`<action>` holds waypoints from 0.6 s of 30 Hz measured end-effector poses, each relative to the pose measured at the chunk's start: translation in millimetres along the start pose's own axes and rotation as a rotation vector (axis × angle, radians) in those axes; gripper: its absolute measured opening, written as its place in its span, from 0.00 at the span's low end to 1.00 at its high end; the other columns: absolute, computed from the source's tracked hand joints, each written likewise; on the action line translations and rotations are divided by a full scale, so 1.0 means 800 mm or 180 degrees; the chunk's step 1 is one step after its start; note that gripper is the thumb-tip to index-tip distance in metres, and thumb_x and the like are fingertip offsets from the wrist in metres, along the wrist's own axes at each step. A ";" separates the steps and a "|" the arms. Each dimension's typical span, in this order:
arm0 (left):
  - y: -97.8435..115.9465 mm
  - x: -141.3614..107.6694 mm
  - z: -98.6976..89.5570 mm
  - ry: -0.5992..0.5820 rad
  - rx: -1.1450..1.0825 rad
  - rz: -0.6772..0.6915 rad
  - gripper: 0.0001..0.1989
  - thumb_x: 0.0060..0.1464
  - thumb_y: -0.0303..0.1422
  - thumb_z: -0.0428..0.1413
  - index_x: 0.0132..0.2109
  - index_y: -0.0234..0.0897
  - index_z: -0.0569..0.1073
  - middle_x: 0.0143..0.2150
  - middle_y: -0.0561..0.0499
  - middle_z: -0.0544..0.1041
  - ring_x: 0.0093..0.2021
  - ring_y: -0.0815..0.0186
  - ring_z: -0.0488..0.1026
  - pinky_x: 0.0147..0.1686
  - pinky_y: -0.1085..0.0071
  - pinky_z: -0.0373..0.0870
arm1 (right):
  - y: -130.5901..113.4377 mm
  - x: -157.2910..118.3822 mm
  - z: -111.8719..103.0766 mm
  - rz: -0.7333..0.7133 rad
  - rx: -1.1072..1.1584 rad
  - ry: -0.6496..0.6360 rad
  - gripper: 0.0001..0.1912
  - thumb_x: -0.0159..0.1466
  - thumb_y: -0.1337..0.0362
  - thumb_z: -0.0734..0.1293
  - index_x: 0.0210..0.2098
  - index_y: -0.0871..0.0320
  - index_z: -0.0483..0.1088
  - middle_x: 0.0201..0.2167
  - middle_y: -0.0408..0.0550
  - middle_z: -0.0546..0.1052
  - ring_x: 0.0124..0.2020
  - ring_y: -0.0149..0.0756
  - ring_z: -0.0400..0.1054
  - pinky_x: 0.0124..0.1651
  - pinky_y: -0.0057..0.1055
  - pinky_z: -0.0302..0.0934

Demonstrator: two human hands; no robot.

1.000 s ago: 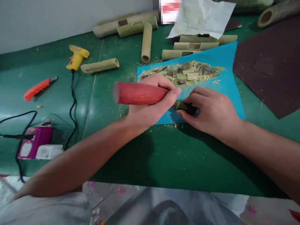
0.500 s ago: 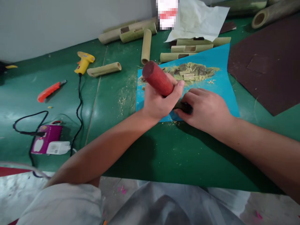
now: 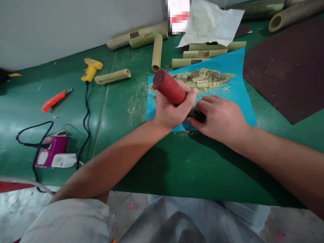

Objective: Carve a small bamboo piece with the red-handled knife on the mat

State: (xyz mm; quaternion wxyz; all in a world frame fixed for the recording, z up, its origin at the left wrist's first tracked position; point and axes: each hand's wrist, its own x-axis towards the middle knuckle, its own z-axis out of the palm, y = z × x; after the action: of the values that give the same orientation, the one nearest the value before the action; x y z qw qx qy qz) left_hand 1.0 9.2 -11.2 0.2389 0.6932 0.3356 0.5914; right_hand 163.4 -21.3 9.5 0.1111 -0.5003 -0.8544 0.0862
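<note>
Toward the left of the table point(image 3: 202, 168), a purple box point(image 3: 58, 145) lies near the front edge, an orange knife point(image 3: 54, 100) farther back. Next come a yellow gun-shaped tool point(image 3: 92, 70) and a bamboo tube point(image 3: 112, 77). The left hand point(image 3: 170, 113) is wrapped around a red handle point(image 3: 169, 87), its upper end tilted leftward. Beside it, over the blue sheet's point(image 3: 244, 104) front edge, the right hand point(image 3: 222, 111) pinches a dark piece point(image 3: 200, 116). A brown sheet point(image 3: 288, 74) covers the table's back right.

Pale grey clothing point(image 3: 187, 219) — creased, bare hands point(image 3: 222, 113)
</note>
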 end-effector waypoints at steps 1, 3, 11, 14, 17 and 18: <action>0.001 0.001 0.000 -0.0028 0.0055 0.0006 0.21 0.66 0.48 0.60 0.30 0.40 0.70 0.26 0.55 0.71 0.27 0.69 0.73 0.32 0.66 0.75 | 0.000 0.000 0.000 -0.0008 -0.0018 0.0008 0.10 0.68 0.56 0.68 0.38 0.56 0.77 0.38 0.55 0.82 0.43 0.48 0.75 0.36 0.38 0.57; 0.000 0.002 0.002 -0.0087 0.0148 0.0001 0.22 0.66 0.49 0.60 0.29 0.40 0.69 0.26 0.55 0.69 0.27 0.69 0.71 0.32 0.66 0.75 | 0.001 -0.001 0.001 -0.0031 -0.0073 0.0035 0.11 0.68 0.57 0.67 0.40 0.57 0.78 0.41 0.56 0.83 0.45 0.50 0.75 0.37 0.39 0.60; -0.021 0.007 0.018 0.0104 0.0348 -0.0199 0.26 0.65 0.49 0.62 0.27 0.40 0.62 0.23 0.56 0.59 0.26 0.69 0.68 0.33 0.65 0.73 | 0.001 -0.001 0.004 -0.0033 -0.0002 -0.0016 0.09 0.68 0.59 0.68 0.43 0.56 0.78 0.46 0.56 0.83 0.49 0.55 0.75 0.41 0.44 0.66; -0.023 0.008 0.023 0.0232 0.0348 -0.0251 0.27 0.65 0.49 0.62 0.26 0.40 0.60 0.22 0.57 0.56 0.25 0.69 0.66 0.32 0.66 0.71 | 0.001 0.002 0.004 -0.0007 0.0085 -0.0106 0.08 0.69 0.60 0.68 0.43 0.56 0.79 0.47 0.56 0.83 0.51 0.55 0.75 0.44 0.45 0.67; -0.018 0.008 0.025 0.0254 0.0331 -0.0426 0.28 0.65 0.48 0.61 0.25 0.40 0.59 0.21 0.57 0.56 0.24 0.70 0.64 0.30 0.67 0.69 | 0.001 0.004 0.005 -0.0100 0.0174 -0.0150 0.07 0.69 0.60 0.69 0.40 0.56 0.78 0.44 0.56 0.82 0.49 0.53 0.75 0.47 0.43 0.67; -0.016 0.007 0.025 0.0259 0.0327 -0.0483 0.28 0.65 0.47 0.61 0.25 0.40 0.59 0.21 0.57 0.57 0.23 0.71 0.63 0.30 0.67 0.69 | 0.002 0.005 0.006 -0.0140 0.0202 -0.0156 0.08 0.69 0.60 0.69 0.40 0.57 0.78 0.42 0.56 0.82 0.49 0.52 0.75 0.47 0.43 0.67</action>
State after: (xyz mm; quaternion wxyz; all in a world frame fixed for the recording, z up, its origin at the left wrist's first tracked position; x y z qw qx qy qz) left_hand 18.9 23.3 -20.9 0.2333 0.6526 0.4265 0.5812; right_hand 161.5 -17.7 4.9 0.1078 -0.4754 -0.8644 0.1231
